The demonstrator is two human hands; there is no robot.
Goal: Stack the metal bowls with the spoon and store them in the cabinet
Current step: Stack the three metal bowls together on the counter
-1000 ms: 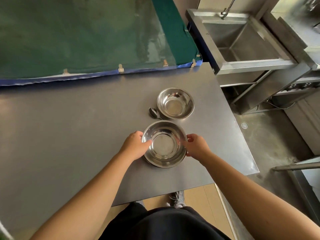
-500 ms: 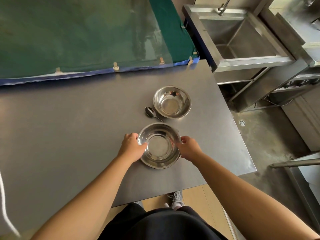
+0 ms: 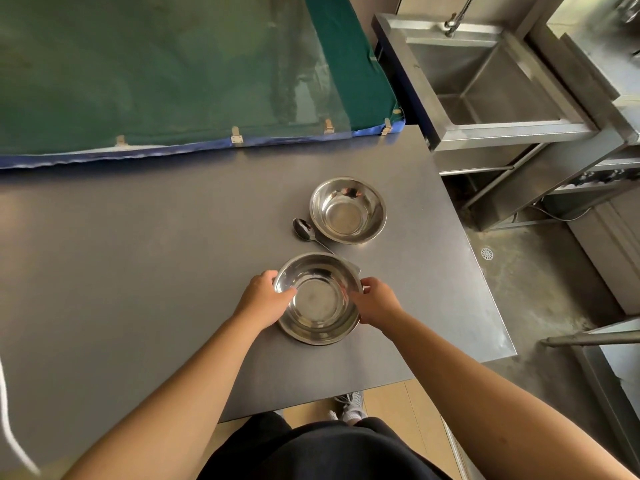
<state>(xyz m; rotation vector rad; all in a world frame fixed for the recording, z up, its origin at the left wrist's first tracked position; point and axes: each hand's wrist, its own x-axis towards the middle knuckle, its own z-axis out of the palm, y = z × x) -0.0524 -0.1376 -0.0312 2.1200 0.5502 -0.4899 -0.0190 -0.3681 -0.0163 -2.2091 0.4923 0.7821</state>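
Two shiny metal bowls stand upright on the grey steel table (image 3: 138, 271). The near bowl (image 3: 317, 299) is held at its rim from both sides: my left hand (image 3: 265, 299) grips the left edge, my right hand (image 3: 375, 303) the right edge. It seems slightly raised or tilted over a round shadow or base beneath it. The far bowl (image 3: 348, 210) sits empty a little beyond. A metal spoon (image 3: 304, 230) lies on the table left of the far bowl, its handle running under the near bowl's far rim.
A green cloth under a clear sheet (image 3: 156, 71) covers the table's back. A steel sink (image 3: 485, 77) stands at the right rear. The table's right edge drops to a concrete floor with a drain (image 3: 487, 253). A metal bar (image 3: 588, 337) juts in at right.
Both hands keep their hold on the near bowl; the bowl has shifted slightly and looks a little lifted. The far bowl and spoon have stayed put.
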